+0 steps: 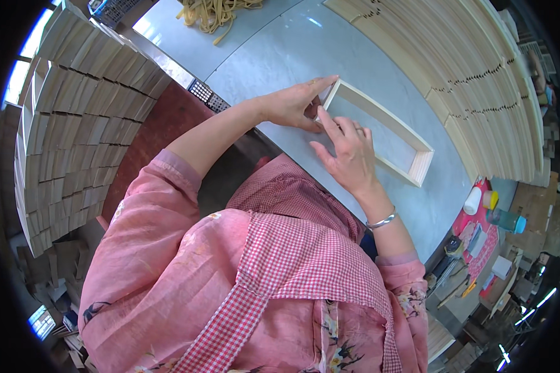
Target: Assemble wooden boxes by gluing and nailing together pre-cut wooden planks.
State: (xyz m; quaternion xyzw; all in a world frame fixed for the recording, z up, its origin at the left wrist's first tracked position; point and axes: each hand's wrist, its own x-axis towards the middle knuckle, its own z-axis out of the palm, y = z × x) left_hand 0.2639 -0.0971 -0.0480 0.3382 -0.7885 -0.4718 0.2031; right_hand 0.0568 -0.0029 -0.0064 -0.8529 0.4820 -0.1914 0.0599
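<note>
A long, shallow rectangular frame of pale wood (387, 117) lies slantwise on the grey-blue tabletop (280, 56), and the table surface shows through its middle. At its left end my left hand (292, 104) grips the short wall, with the fingers along the outside and one fingertip at the far corner. My right hand (353, 152) is over the near long wall. Its index finger reaches to the near left corner while the thumb stretches away from the wood. The right hand's other fingers are bent over the near wall, and their tips are partly hidden.
Rows of stacked pale wooden pieces (454, 81) line the table's right side. Yellowish strips or bands (214, 15) lie in a heap at the far edge. More wooden pieces (74, 137) are stacked at the left. A teal bottle (505, 219) stands at the right among small items.
</note>
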